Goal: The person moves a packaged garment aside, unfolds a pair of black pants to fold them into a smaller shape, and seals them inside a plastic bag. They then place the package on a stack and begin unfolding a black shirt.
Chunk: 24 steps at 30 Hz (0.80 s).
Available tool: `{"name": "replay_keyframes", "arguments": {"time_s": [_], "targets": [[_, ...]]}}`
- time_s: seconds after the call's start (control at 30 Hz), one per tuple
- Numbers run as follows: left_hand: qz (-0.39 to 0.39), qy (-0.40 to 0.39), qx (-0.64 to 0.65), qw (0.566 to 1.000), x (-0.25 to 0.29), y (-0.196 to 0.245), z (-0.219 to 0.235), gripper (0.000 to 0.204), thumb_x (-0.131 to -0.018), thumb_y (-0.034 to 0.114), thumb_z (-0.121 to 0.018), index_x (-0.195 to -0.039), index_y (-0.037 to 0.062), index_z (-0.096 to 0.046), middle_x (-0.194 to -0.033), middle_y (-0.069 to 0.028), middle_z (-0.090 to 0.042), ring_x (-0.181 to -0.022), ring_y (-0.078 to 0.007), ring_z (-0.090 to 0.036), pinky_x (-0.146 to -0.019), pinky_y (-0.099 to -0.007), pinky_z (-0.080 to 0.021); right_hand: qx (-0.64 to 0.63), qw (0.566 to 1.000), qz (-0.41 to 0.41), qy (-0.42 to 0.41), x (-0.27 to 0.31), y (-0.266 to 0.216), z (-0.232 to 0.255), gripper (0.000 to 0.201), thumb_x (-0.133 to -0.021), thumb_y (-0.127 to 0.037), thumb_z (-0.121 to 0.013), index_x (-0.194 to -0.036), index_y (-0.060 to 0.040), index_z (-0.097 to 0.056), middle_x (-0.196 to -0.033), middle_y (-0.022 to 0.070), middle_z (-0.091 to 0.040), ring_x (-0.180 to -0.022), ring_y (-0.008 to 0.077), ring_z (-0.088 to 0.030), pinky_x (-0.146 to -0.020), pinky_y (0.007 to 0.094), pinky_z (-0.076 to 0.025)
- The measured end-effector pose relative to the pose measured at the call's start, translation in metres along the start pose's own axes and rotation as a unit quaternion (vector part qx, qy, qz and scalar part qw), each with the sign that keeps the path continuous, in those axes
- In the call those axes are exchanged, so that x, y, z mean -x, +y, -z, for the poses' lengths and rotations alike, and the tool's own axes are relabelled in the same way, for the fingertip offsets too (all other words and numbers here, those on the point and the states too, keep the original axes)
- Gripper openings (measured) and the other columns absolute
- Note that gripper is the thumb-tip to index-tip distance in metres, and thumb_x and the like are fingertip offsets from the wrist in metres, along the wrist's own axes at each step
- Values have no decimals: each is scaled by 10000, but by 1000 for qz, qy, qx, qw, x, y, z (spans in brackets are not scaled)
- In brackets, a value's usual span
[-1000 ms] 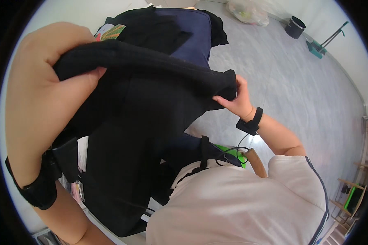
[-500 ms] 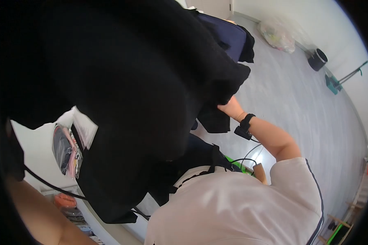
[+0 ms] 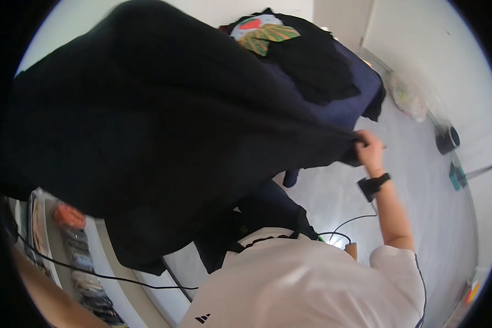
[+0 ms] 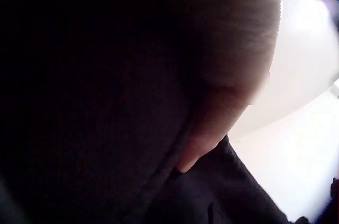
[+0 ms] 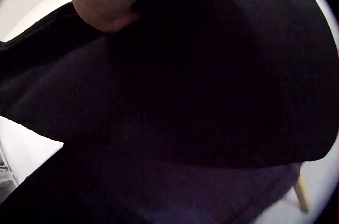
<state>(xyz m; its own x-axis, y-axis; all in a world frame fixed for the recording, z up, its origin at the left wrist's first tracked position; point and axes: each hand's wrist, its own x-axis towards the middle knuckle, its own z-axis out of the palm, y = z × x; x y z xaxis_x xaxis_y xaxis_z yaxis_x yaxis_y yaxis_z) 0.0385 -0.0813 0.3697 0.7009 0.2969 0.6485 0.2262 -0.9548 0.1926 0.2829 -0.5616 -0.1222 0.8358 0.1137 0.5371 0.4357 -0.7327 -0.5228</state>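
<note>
A large black garment (image 3: 147,120) is stretched out in front of the body and fills much of the head view. My right hand (image 3: 371,152) pinches its right end, pulling the cloth into a narrowing fold. In the right wrist view, the thumb lies against the black cloth (image 5: 212,75) near its upper edge. The cloth hides my left hand from the head view. In the left wrist view, the left hand (image 4: 228,49) grips the dark fabric, one digit pressing along a fold.
Beyond the garment stands a navy-covered surface (image 3: 341,112) bearing another black garment (image 3: 311,71) with a colourful print. A plastic bag (image 3: 407,95), a dark bin (image 3: 447,140) and a green dustpan (image 3: 457,177) line the right wall. Packed clothes (image 3: 82,262) fill a shelf at lower left, crossed by a black cable (image 3: 120,277).
The garment has been lifted and spread wide to the left, covering my left hand, which showed earlier. My right hand has shifted right and slightly down in view, still pinching cloth. The head view has turned.
</note>
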Motion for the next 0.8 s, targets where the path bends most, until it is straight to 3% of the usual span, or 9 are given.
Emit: {"name": "replay_keyframes", "arguments": {"time_s": [0.1, 0.17, 0.3, 0.37, 0.43, 0.47, 0.5, 0.57, 0.8], "targets": [[83, -12, -5, 997, 23, -99, -1, 375, -720, 134, -714, -1021, -68, -618, -928, -141, -641, -824, -214, -599, -824, -334, -452, 31, 989, 104, 96, -63, -24, 40, 228, -656, -19, -609, -880, -55, -633, -894, 124, -643, -863, 304, -611, -777, 378, -479], [127, -32, 21, 991, 40, -176, -9, 281, -754, 105, -659, -991, -35, -603, -896, -65, -637, -823, -149, -580, -781, -266, -443, 88, 981, 143, 93, -103, -50, 51, 208, -653, -29, -621, -860, -56, -621, -837, 108, -631, -821, 310, -598, -744, 387, -470], [137, -199, 2, 970, 85, -242, -46, 273, -782, 156, -656, -965, -41, -612, -864, -89, -635, -787, -150, -571, -760, -285, -444, 171, 955, 240, 37, -170, -87, 35, 241, -653, -53, -641, -890, -79, -606, -811, 91, -615, -800, 303, -589, -737, 387, -458], [143, -160, -51, 975, 105, -273, -53, 243, -778, 124, -644, -963, -31, -614, -853, -107, -622, -795, -176, -577, -762, -289, -441, 213, 913, 343, 58, -199, -111, 21, 291, -652, -79, -659, -934, -103, -590, -818, 74, -604, -811, 278, -585, -736, 387, -446], [152, -135, -108, 973, 123, -299, -57, 218, -774, 92, -632, -961, -20, -616, -842, -125, -609, -802, -202, -583, -765, -293, -438, 248, 900, 356, 38, -221, -136, 16, 321, -671, -77, -655, -981, -117, -583, -874, 62, -609, -854, 251, -583, -771, 375, -438], [77, -43, -119, 989, 133, -312, -60, 227, -756, 41, -610, -977, -12, -611, -862, -136, -590, -834, -235, -580, -784, -300, -433, 242, 891, 374, 84, -229, -148, 12, 318, -682, -72, -650, -990, -114, -582, -893, 61, -608, -867, 249, -580, -785, 373, -434], [-1, 49, -131, 990, 148, -324, -62, 256, -738, -10, -588, -994, -3, -606, -882, -146, -570, -866, -267, -576, -803, -307, -428, 234, 881, 391, 129, -234, -159, 9, 315, -693, -67, -644, -998, -112, -581, -911, 60, -608, -880, 247, -577, -799, 371, -430], [-27, 69, -233, 970, 186, -322, -67, 432, -630, -97, -543, -1043, 21, -588, -992, -142, -557, -983, -324, -534, -880, -375, -405, 226, 877, 401, 140, -237, -159, 5, 334, -712, -60, -634, -1037, -113, -577, -944, 62, -608, -908, 251, -571, -836, 375, -418], [74, -173, -146, 971, 320, -296, -141, 469, -511, -139, -597, -933, 54, -532, -937, -122, -505, -955, -344, -489, -845, -406, -411, 215, 883, 407, -91, -187, -109, -30, 464, -582, 68, -604, -1021, -82, -593, -979, 86, -595, -979, 273, -547, -910, 396, -399]]}}
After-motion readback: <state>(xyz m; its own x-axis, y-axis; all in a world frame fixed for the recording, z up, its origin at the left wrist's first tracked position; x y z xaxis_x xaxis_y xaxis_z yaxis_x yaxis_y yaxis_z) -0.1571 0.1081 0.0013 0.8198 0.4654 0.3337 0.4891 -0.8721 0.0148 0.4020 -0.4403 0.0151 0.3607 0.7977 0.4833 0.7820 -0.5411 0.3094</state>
